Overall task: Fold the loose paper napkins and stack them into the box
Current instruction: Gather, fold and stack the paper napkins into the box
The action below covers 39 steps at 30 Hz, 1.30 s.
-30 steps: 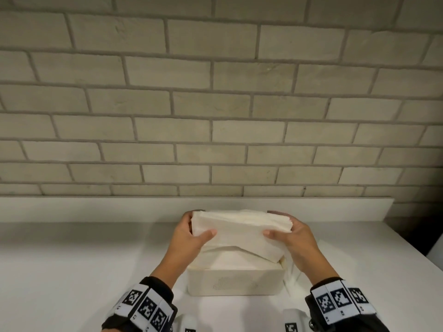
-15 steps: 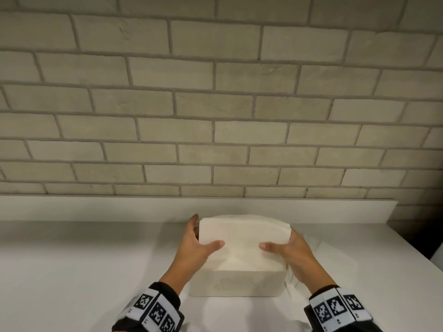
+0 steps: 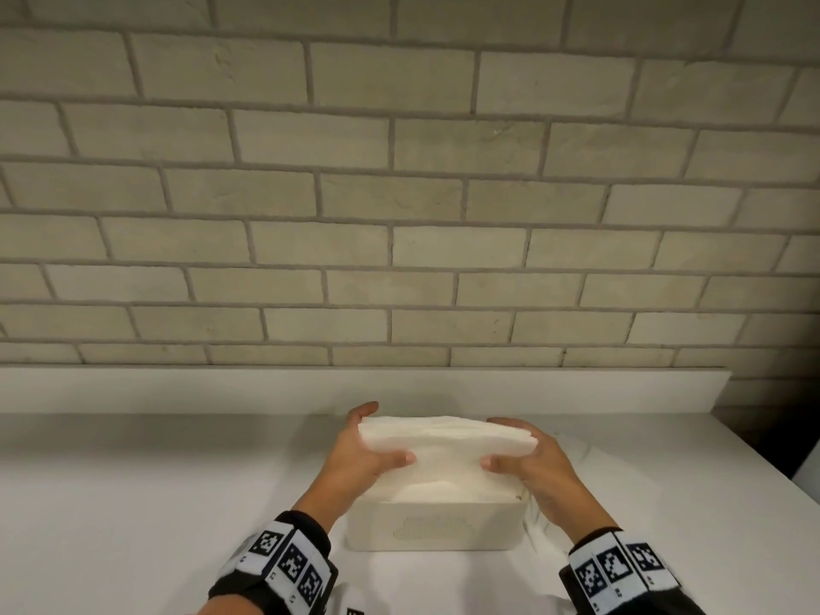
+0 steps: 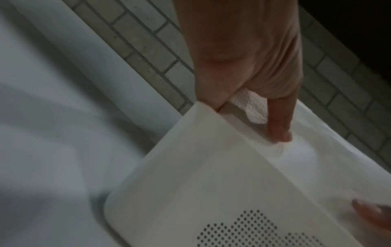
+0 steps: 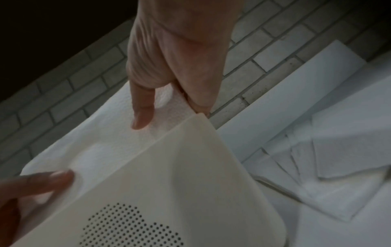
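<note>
A stack of folded white napkins (image 3: 448, 441) sits tilted in the top of the cream box (image 3: 430, 528), its far edge raised above the rim. My left hand (image 3: 368, 450) grips the stack's left end, thumb on top and fingers behind. My right hand (image 3: 528, 459) grips its right end the same way. In the left wrist view a finger (image 4: 279, 123) presses on the napkins (image 4: 296, 150) inside the box (image 4: 211, 192). The right wrist view shows a finger (image 5: 142, 113) on the napkins (image 5: 110, 143) beside the box wall (image 5: 169, 192).
Several loose napkins (image 5: 330, 160) lie on the white counter (image 3: 155, 503) just right of the box, partly hidden in the head view by my right hand. A low white ledge (image 3: 177, 388) and a brick wall (image 3: 399, 215) close the counter behind the box.
Both hands have lowered the napkin stack from above the box down into its opening. The stack has flattened and sits lower between my hands.
</note>
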Available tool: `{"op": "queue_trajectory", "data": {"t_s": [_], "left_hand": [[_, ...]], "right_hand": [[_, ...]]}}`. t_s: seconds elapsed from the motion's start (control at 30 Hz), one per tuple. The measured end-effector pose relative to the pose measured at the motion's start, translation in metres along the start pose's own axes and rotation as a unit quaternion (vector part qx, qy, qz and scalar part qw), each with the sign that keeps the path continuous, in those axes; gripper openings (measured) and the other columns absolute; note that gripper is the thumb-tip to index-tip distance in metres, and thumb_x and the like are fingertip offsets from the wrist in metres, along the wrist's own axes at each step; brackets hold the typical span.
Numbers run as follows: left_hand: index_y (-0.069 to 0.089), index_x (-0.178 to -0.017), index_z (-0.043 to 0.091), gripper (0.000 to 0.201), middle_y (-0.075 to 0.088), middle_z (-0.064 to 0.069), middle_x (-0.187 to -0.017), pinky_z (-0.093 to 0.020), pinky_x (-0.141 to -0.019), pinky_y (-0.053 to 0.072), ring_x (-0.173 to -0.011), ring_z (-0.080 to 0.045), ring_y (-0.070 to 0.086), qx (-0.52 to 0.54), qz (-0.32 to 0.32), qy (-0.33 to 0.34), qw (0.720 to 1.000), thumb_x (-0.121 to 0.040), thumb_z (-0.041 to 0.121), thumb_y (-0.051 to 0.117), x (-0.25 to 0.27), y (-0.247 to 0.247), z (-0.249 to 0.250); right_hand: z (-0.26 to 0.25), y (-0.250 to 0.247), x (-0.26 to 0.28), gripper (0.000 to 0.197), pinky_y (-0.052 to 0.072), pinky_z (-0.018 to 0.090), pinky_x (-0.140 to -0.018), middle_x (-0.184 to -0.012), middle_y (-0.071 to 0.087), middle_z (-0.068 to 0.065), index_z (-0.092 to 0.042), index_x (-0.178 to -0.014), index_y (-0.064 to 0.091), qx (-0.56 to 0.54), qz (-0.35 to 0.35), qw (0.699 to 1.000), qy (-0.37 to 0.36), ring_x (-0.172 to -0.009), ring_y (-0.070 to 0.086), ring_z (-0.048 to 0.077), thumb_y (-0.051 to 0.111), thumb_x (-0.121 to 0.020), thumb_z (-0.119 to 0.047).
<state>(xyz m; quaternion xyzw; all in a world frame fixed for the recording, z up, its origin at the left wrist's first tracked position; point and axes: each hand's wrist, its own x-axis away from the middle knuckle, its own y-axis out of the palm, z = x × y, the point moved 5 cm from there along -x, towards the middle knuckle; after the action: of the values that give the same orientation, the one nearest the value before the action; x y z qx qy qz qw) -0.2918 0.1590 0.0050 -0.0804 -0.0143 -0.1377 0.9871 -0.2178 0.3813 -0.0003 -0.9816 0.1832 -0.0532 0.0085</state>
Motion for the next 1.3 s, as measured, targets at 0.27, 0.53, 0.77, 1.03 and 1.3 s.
{"op": "queue_trajectory", "data": {"t_s": [0.27,0.53,0.77,1.03,1.3], "left_hand": [[0.035,-0.137,0.021,0.073,0.041,0.007,-0.121,-0.022,-0.092,0.038,-0.115,-0.014,0.045,-0.059,0.034,0.021,0.997,-0.077,0.007,0.075,0.001,-0.007,0.009],[0.027,-0.143,0.015,0.079,0.052,-0.005,-0.131,-0.030,-0.100,0.041,-0.122,-0.022,0.050,-0.086,0.048,0.011,0.995,-0.079,0.018,0.074,-0.004,-0.013,0.011],[-0.008,-0.150,0.027,0.090,0.065,-0.005,-0.086,-0.026,-0.062,0.049,-0.067,-0.015,0.058,-0.409,0.022,0.012,0.912,-0.090,0.039,0.058,0.000,-0.005,0.006],[0.057,-0.126,0.026,0.043,0.044,-0.001,-0.132,-0.027,-0.102,0.030,-0.122,-0.022,0.034,-0.650,0.060,0.065,0.755,-0.092,0.048,0.044,-0.002,0.003,-0.002],[0.062,-0.111,0.011,0.033,0.044,-0.009,-0.128,-0.028,-0.102,0.032,-0.125,-0.029,0.030,-0.712,-0.041,0.018,0.701,-0.083,0.018,0.047,-0.006,0.006,0.002]], "right_hand": [[-0.014,-0.005,-0.004,0.038,0.055,0.035,-0.072,-0.092,0.066,0.008,-0.018,-0.085,0.064,0.027,0.021,0.999,-0.010,-0.085,0.063,0.026,0.077,-0.065,0.011],[-0.020,-0.003,-0.005,0.042,0.052,0.034,-0.090,-0.115,0.066,0.006,-0.017,-0.119,0.055,0.160,0.046,0.986,-0.019,-0.099,0.062,0.020,0.073,-0.080,-0.019],[-0.010,0.006,-0.007,0.067,0.041,0.036,-0.098,-0.113,0.061,0.003,-0.036,-0.148,0.010,0.493,0.030,0.868,-0.046,-0.114,0.055,0.024,0.048,-0.093,-0.042],[0.005,0.011,-0.007,0.032,0.029,0.032,-0.095,-0.124,0.062,-0.013,-0.041,-0.123,0.057,0.649,0.037,0.757,-0.063,-0.120,0.044,0.016,0.041,-0.096,-0.042],[0.008,0.011,-0.013,0.027,0.036,0.024,-0.097,-0.121,0.057,0.000,-0.027,-0.114,0.068,0.595,0.006,0.795,-0.117,-0.118,0.043,0.020,0.051,-0.093,-0.029]]}}
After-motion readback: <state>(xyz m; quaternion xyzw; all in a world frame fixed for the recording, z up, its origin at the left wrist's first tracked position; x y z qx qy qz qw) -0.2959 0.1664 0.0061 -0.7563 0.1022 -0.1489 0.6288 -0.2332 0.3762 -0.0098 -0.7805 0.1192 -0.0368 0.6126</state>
